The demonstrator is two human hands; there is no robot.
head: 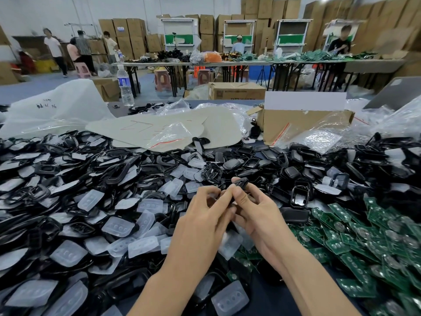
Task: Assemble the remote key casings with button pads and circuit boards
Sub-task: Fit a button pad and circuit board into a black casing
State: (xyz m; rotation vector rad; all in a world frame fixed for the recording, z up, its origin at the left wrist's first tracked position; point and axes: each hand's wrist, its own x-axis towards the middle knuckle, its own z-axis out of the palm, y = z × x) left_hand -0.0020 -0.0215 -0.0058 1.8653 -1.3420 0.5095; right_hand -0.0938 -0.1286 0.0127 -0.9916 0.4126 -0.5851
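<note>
Near middle of worktop: left hand and right hand meet, curled fingers of both pinching one black casing, long axis pointing away, slightly right. Clear button pads lie near-left, nearer the left hand. Green circuit boards near-right. Loose casings crowd behind. Cardboard box by far edge.

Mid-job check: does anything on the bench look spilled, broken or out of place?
Nothing looks broken or spilled. Only the piles overlap. One translucent button pad lies at the near edge of the green circuit boards, and a dark casing rests against the boards' far edge.
</note>
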